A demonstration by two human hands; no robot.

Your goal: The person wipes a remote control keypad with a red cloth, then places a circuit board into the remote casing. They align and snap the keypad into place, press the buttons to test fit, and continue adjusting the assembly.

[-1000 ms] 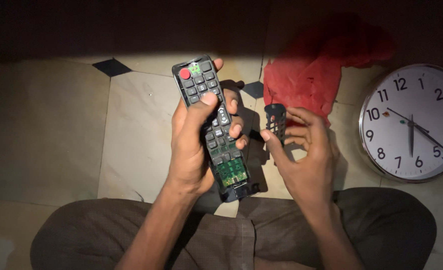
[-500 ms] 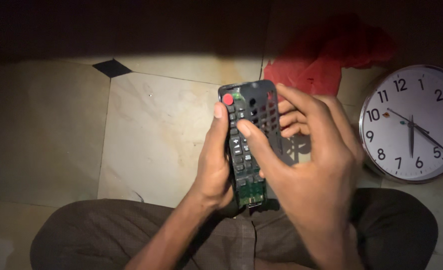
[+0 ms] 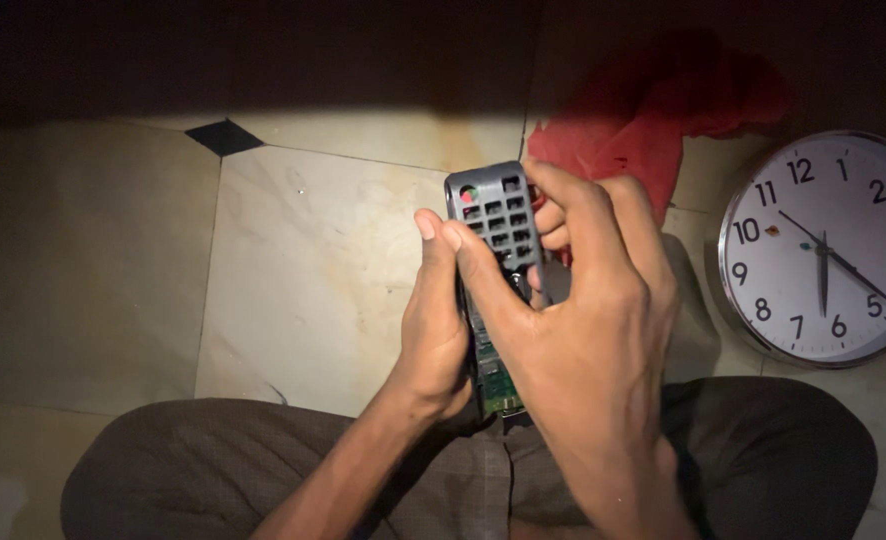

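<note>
Floor: pale stone tiles (image 3: pixel 303 300), lit in a band across the middle, dark at the top edge; small black diamond inset (image 3: pixel 223 136) at a tile corner.
Lap: brown trousers (image 3: pixel 213 470) along the bottom, knees spread left and right.
Remote control: dark grey remote (image 3: pixel 493 215), held upright over the lap, just above the tiles; red button and a green one at the top, rows of square keys below.
Lower end of remote: casing open there, green circuit board (image 3: pixel 501 385) showing beneath the palms.
Left hand: left hand (image 3: pixel 433 330) wrapped round the remote's left side from beneath, thumb up along the edge, closed firmly on the body.
Right hand: right hand (image 3: pixel 583 310) laid over the front, fingers curled round the right edge, thumb pressed across the keypad and meeting the left thumb; clasped tight on the remote.
Red cloth: crumpled red cloth (image 3: pixel 653 130) on the floor right behind the remote, half in shadow.
Clock: round white wall clock (image 3: pixel 823 250) with silver rim, lying flat on the tiles at the right, apart from both hands.
</note>
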